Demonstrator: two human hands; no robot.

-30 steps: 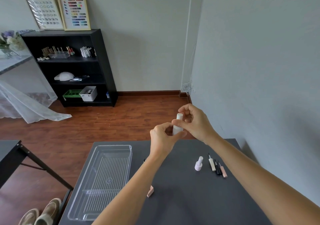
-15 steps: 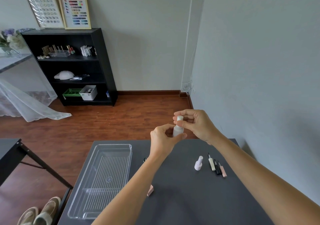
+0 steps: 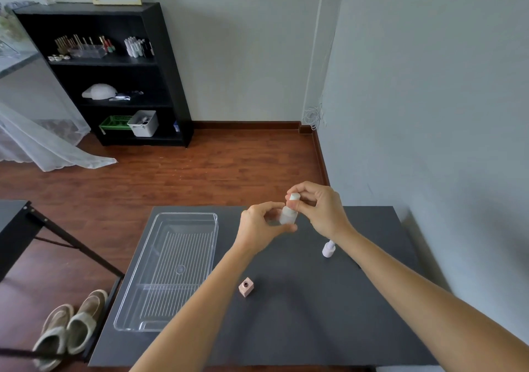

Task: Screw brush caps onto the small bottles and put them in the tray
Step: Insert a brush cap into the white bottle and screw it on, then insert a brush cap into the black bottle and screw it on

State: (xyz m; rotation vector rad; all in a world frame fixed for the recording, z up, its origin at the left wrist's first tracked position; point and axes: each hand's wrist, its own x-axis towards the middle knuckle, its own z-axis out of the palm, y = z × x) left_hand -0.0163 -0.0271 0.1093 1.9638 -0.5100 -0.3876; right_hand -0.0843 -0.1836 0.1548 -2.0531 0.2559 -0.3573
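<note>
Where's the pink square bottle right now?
In the head view, the pink square bottle stands uncapped on the dark table, just right of the clear tray, beside the left forearm and nearer the camera than both hands.

Soft, even daylight, fairly bright. Faint shadows of arms on dark bench (image 3: 286,328). Wide-angle bending at edges. Slight motion blur at hands (image 3: 289,214). No glare.

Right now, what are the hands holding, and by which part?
One small white bottle: left hand grips its body, right hand pinches its brush cap.
</note>
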